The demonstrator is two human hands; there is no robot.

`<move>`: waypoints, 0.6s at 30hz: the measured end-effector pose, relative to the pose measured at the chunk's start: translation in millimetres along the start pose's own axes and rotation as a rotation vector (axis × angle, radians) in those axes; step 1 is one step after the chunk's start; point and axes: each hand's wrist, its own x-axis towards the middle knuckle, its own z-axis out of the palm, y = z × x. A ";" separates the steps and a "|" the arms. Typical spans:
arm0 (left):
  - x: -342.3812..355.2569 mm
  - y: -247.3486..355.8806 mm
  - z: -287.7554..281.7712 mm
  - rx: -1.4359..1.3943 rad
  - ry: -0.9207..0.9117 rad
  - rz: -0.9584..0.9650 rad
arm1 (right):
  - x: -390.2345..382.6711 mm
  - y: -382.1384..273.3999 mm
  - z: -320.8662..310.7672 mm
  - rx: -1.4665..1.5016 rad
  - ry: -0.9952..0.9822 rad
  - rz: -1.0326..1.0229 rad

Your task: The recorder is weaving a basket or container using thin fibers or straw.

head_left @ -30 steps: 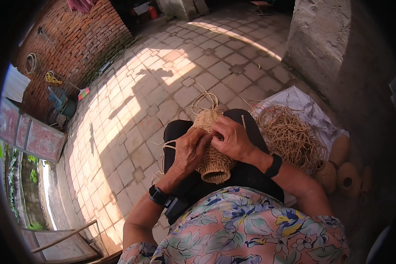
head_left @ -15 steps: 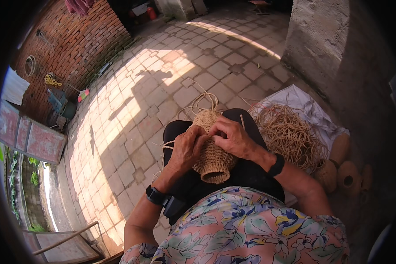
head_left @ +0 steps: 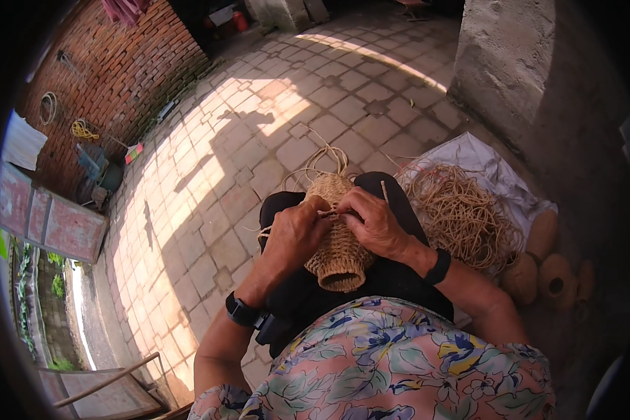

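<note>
Across my lap lies a woven straw-coloured basket (head_left: pixel 339 262), tube-like with a round open mouth toward me. My left hand (head_left: pixel 297 227) is over its left side, fingers pinched on a strand of straw cord (head_left: pixel 327 211) at the weave. From the right, my right hand (head_left: pixel 374 220) meets it, thumb and forefinger closed on the same spot; the fingertips of both hands nearly touch. Loose cord ends (head_left: pixel 325 159) loop out beyond the basket's far end. A short cord end (head_left: pixel 384 190) sticks up beside my right hand.
To the right, a tangled heap of straw cord (head_left: pixel 462 217) rests on a white sack (head_left: pixel 469 150). Several brown woven pieces (head_left: pixel 556 280) lie nearer on that side. Paving tiles (head_left: pixel 217 231) cover the ground; a brick wall (head_left: pixel 133 70) and a concrete pillar (head_left: pixel 504 63) stand farther off.
My left hand has shifted slightly left and its wrist has turned a little. A strand now shows between the fingertips. My right hand has hardly moved.
</note>
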 end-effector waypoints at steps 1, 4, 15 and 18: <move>-0.2 3.1 2.2 0.089 0.056 0.013 | -1.7 0.2 -1.1 0.015 -0.010 0.018; -3.7 6.4 8.3 0.277 0.107 0.029 | -3.6 -0.6 -1.9 0.048 -0.015 0.037; -7.8 -5.1 3.3 -0.667 -0.065 -0.258 | 3.3 1.1 -8.5 0.256 -0.106 0.256; -9.4 -6.6 -1.1 -0.676 -0.115 -0.265 | 3.8 4.7 -7.8 0.140 -0.109 0.050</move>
